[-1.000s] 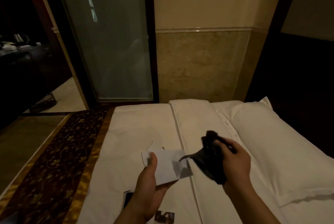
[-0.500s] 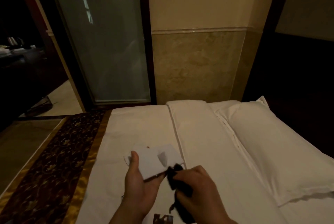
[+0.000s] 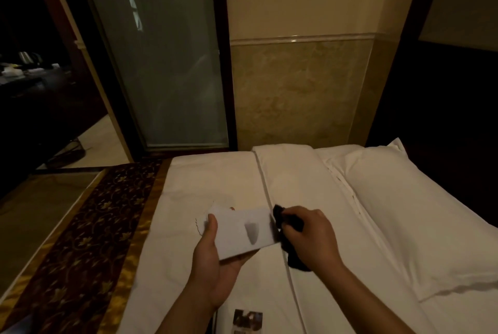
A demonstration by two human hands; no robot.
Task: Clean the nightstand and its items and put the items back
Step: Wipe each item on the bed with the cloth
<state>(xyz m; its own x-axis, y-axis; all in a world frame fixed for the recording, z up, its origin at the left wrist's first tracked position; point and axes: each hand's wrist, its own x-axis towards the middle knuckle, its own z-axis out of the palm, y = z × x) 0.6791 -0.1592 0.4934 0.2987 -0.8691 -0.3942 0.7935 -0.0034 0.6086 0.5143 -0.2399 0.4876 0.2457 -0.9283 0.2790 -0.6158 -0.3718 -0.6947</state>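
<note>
A white card (image 3: 244,234) was held in the lower centre of the frame by the left hand (image 3: 213,266), with the thumb laid along its left edge and the fingers curled beneath it, so that the card was gripped flat above the bed (image 3: 215,180). A small grey mark was seen on the card's face. At the card's right edge a dark cloth (image 3: 289,239) was pressed, bunched inside the right hand (image 3: 310,236), whose fingers were closed around it; part of the cloth was seen hanging below that hand. Both hands were held over the white sheet, just left of the seam that was seen running down the middle of the bedding. A white pillow (image 3: 420,220) was seen at the right of the frame, well apart from the hands. A patterned brown and gold runner (image 3: 80,247) was laid along the left side of the bed. At the bottom edge, just below the left wrist, a small printed item (image 3: 247,320) was seen lying on the sheet; its nature could not be told. A frosted glass panel (image 3: 167,64) was seen at the upper left.
</note>
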